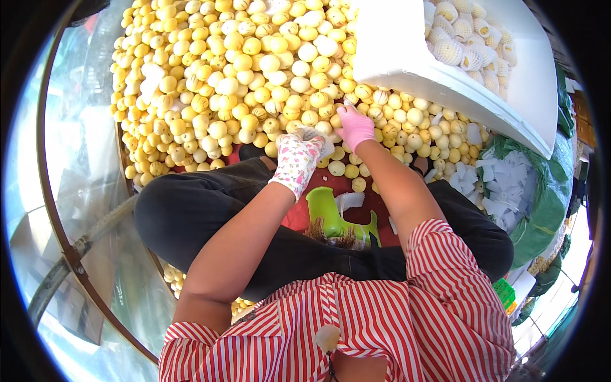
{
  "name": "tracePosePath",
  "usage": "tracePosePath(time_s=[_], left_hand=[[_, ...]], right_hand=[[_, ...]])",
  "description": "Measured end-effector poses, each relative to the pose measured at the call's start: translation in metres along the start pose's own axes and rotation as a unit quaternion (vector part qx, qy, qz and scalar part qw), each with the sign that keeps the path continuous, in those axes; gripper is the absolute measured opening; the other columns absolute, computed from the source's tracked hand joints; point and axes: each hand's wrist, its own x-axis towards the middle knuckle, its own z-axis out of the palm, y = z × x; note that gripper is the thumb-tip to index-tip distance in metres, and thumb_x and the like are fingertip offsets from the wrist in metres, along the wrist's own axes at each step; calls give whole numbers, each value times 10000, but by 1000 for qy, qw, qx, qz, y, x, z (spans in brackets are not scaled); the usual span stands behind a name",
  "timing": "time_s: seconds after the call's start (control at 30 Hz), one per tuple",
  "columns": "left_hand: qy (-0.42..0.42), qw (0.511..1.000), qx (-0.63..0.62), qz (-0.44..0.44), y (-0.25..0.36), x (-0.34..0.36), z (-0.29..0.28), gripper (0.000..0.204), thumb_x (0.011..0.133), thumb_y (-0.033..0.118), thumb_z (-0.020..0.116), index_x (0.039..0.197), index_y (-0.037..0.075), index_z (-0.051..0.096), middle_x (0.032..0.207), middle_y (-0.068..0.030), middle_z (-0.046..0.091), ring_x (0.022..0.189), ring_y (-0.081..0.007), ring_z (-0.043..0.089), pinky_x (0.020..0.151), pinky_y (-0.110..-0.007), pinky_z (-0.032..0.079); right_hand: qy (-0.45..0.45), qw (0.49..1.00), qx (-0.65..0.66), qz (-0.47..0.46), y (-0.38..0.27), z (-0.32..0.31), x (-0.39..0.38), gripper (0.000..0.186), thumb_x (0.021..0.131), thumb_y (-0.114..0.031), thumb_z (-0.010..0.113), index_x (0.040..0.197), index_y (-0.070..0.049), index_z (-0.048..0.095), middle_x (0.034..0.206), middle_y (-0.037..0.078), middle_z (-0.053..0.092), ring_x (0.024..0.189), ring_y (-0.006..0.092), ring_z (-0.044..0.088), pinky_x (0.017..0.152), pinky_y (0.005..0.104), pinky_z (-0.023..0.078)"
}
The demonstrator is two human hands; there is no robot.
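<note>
In front of me lies a big heap of round yellow fruit [216, 83], many with dark stripes, like pepino melons. My left hand [298, 159], in a white glove with a flower print, is closed around a white foam net sleeve [318, 135] at the heap's near edge. Whether a fruit sits inside the sleeve, I cannot tell. Just to its right, my right hand [356, 128] wears a pink glove. Its fingers are bent together at the fruit, and whatever they grip is too small to make out.
A white foam box [407, 70] at the upper right holds several fruits in net sleeves [471, 44]. Flattened white sleeves [509, 184] fill a green bag [547, 210] at the right. A lime-green plastic piece [328, 213] lies between my legs on red cloth. A metal frame [48, 159] curves along the left.
</note>
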Motion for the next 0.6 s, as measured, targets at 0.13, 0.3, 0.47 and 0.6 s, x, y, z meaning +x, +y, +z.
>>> tracePosePath(time_s=[0.13, 0.3, 0.47, 0.6], left_hand=[[-7, 976, 208, 57, 23, -24, 0, 394, 858, 136, 687, 1170, -66, 553, 1117, -166, 634, 984, -214, 636, 823, -309, 525], [-56, 870, 466, 149, 29, -44, 8, 687, 788, 211, 773, 1377, 20, 476, 1213, -214, 621, 1111, -276, 618, 951, -364, 481], [-125, 793, 528, 278, 25, -59, 10, 648, 740, 117, 784, 1314, -5, 508, 1250, -192, 600, 1126, -325, 612, 951, -350, 495], [-257, 894, 297, 214, 24, -59, 10, 570, 767, 148, 793, 1264, 15, 547, 1160, -117, 646, 1061, -203, 628, 915, -341, 502]], right_hand=[[64, 926, 349, 127, -4, -22, -32, 402, 816, -257, 743, 1112, -30, 591, 928, 114, 649, 833, 231, 660, 749, 363, 543], [-85, 634, 738, 215, -37, -57, -95, 430, 903, -346, 669, 1152, -1, 606, 830, 57, 637, 604, 129, 601, 519, 260, 509], [-33, 640, 743, 194, -59, -64, -127, 481, 927, -439, 621, 1183, -34, 592, 816, 29, 632, 600, 88, 589, 492, 215, 469], [-84, 561, 797, 209, -15, -56, -128, 589, 962, -561, 446, 1304, -86, 514, 1115, 84, 658, 861, 161, 664, 623, 287, 525]])
